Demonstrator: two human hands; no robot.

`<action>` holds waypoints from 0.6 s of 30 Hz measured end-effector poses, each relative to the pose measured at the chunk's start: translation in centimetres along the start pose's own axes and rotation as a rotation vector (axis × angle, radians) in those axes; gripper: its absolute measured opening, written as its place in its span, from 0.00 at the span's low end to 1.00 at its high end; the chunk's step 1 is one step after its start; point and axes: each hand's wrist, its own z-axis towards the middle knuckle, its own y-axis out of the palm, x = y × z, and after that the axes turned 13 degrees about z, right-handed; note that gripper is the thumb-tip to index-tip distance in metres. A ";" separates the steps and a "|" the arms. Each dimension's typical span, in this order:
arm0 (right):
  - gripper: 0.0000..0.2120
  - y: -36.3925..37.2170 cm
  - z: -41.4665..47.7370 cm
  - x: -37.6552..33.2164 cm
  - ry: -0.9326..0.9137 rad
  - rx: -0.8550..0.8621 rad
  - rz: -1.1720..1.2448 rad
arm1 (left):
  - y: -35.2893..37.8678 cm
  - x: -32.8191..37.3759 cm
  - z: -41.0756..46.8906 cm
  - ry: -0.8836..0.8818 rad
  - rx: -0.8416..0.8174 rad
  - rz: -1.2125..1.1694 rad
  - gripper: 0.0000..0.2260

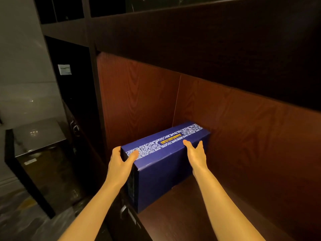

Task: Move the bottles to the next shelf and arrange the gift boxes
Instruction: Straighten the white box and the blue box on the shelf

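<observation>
While the left hand [119, 160] clasps an end of the dark-blue patterned cardboard gift box [165, 171] and the right hand [195, 153] presses flat (fingers straight), arranging proceeds; squaring it on the reddish wooden shelf [191, 216] likely follows.

Dim warm light, deep shadows above, wide-angle bending at edges, slightly soft

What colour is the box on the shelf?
The gift box is dark blue, with a white-patterned band; head view.

Home interior: wooden shelving [225, 110], wall switch [64, 69].
</observation>
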 end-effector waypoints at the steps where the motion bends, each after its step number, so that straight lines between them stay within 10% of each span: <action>1: 0.44 0.1 0.1 0.0 -0.002 0.005 0.002 | -0.1 0.0 -0.4 0.000 -0.004 0.011 0.23; 18: 0.36 -0.5 0.5 -0.4 -0.024 -0.127 0.085 | -0.4 2.0 -8.9 0.130 -0.056 0.373 0.28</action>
